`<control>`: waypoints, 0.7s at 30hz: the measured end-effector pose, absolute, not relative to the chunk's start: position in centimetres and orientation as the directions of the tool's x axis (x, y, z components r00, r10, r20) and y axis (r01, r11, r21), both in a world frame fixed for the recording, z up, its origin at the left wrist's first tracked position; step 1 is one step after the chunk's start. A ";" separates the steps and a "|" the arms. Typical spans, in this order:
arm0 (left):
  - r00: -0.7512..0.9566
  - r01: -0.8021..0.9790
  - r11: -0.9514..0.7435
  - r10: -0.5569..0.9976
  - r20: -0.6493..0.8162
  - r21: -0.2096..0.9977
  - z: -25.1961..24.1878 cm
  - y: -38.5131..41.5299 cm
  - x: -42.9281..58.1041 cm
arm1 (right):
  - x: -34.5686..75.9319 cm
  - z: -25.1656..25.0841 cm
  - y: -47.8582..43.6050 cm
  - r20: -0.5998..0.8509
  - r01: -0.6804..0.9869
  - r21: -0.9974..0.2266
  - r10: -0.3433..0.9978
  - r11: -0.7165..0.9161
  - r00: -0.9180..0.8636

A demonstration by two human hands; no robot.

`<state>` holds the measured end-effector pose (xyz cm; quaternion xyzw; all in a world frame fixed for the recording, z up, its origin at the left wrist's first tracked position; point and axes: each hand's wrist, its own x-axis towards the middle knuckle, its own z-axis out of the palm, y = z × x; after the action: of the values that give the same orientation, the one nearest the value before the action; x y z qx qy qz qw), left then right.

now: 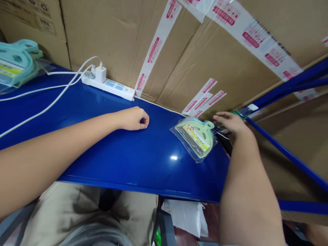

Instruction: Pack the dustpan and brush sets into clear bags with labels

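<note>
My left hand [135,118] rests on the blue tabletop [143,150], its fingers curled toward the thumb and no object showing in them. At the right end of the table, my right hand [230,122] reaches out just past a pale green dustpan [201,135]. Its fingers are stretched out and partly apart, over small dark and green items that I cannot make out. The dustpan lies flat in a clear plastic bag with a yellow-green label, and a light blue piece shows behind it. Neither hand visibly touches it.
A white power strip [110,86] with a plugged-in adapter [100,73] and white cables stands along the back. More bagged blue and green dustpans [19,63] lie at the far left. Taped cardboard boxes [112,37] form a wall behind. A blue metal frame [289,153] borders the right side.
</note>
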<state>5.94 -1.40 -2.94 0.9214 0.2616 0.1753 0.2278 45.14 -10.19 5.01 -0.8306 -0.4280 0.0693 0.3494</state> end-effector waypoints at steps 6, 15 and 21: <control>0.786 0.445 -0.763 0.584 0.205 0.468 -1.8 -2.2 5.8 | 37.8 6.8 -10.5 0.408 0.801 -0.546 0.756 -0.247 0.511; 0.471 0.667 -0.593 0.805 0.362 0.451 4.8 -2.4 1.5 | 21.2 1.6 -8.9 0.152 0.967 -0.248 0.988 0.055 -0.017; -0.063 0.960 -0.047 0.924 0.377 0.275 8.5 -1.4 -9.8 | 21.2 -2.0 -8.0 0.137 0.981 -0.193 0.991 0.017 0.010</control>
<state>-9.83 -1.44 8.49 0.6833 0.6894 0.2373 -0.0380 21.21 -8.03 -2.04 -0.7007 -0.7034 0.0202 0.1174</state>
